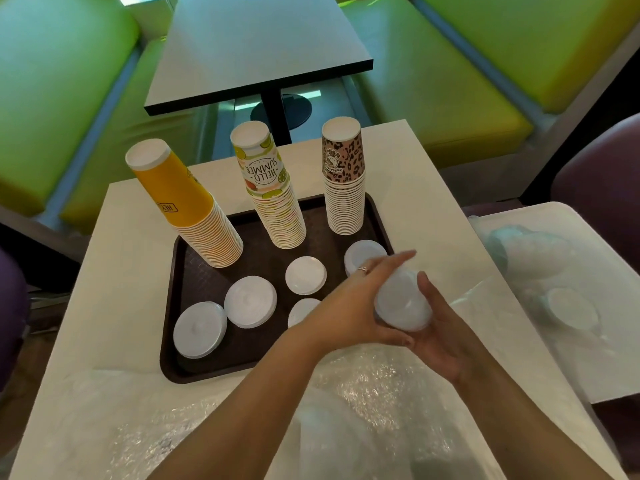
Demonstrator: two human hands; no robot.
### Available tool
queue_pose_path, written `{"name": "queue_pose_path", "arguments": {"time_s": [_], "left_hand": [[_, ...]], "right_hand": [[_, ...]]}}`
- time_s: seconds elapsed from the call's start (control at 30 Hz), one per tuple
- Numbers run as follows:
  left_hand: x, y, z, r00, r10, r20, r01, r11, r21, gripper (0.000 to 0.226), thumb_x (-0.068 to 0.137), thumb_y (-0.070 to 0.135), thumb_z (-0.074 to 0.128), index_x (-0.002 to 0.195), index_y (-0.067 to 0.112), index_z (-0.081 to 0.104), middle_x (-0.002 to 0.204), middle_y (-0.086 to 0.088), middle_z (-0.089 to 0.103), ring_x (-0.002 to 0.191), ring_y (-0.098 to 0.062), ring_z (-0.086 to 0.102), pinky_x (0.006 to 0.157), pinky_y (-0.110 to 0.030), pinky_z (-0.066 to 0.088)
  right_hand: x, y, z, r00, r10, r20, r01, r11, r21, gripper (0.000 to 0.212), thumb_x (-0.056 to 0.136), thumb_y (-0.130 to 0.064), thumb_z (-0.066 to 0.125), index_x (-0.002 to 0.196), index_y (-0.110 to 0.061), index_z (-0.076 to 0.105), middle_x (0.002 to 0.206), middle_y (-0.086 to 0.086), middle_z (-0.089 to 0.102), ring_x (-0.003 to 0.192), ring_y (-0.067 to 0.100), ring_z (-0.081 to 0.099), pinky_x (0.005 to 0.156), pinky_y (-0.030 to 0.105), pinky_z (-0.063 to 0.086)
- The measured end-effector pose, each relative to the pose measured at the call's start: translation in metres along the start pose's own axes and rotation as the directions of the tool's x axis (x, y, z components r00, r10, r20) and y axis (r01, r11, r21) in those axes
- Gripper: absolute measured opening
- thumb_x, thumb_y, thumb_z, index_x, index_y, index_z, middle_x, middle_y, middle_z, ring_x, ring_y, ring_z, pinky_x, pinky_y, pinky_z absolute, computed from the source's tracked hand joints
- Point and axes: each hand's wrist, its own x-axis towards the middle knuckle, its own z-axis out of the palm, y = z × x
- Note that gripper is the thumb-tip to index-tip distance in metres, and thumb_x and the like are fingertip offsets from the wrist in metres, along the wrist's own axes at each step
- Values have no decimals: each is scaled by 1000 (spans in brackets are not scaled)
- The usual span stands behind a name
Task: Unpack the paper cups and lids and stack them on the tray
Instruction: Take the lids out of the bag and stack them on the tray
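A dark brown tray [242, 348] on the white table [131, 271] carries three upside-down stacks of paper cups: yellow [187, 202], "Hello Summer" [273, 195] and leopard-print [344, 178]. Several short stacks of white lids lie in front of them, among them one at the near left [200, 329], one in the middle [305, 274] and one at the far right [362, 252]. Above the tray's right edge, a stack of white lids [403, 303] lies on its side between both hands. My left hand [360, 299] wraps over it. From below, my right hand [443, 334] cups it, thumb up its side.
Crumpled clear plastic wrapping [363, 410] covers the table's near edge under my arms. A second white table [588, 358] at the right holds a plastic bag with more lids [568, 306]. A dark table [256, 53] and green benches [450, 91] stand beyond.
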Motion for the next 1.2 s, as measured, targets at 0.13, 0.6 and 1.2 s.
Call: {"name": "queue_pose_path", "arguments": {"time_s": [0.13, 0.6, 1.2], "left_hand": [[9, 0, 9, 1000, 14, -12, -13, 997, 81, 84, 68, 29, 83, 140, 33, 38, 138, 6, 44, 123, -9, 42, 98, -27, 42], [17, -6, 24, 981, -146, -126, 156, 985, 71, 77, 66, 29, 84, 132, 30, 45, 125, -3, 43, 106, -13, 46, 88, -24, 44], [4, -17, 63, 739, -664, -109, 543, 684, -488, 82, 88, 25, 63, 150, 13, 10, 151, -8, 20, 136, -22, 30, 108, -34, 35]], "right_hand": [[-5, -1, 5, 1000, -16, -13, 16, 999, -42, 51, 83, -46, 56, 121, -12, 62, 119, 15, 64, 101, 24, 67, 62, 30, 57], [13, -5, -4, 865, -443, -236, 81, 588, -805, 33, 82, -39, 67, 108, -21, 59, 107, 4, 65, 102, 21, 62, 79, 33, 55], [30, 20, -11, 829, -559, -11, -29, -23, -999, 51, 97, -17, 50, 144, -9, 34, 144, 8, 44, 130, 21, 44, 107, 30, 35]]}}
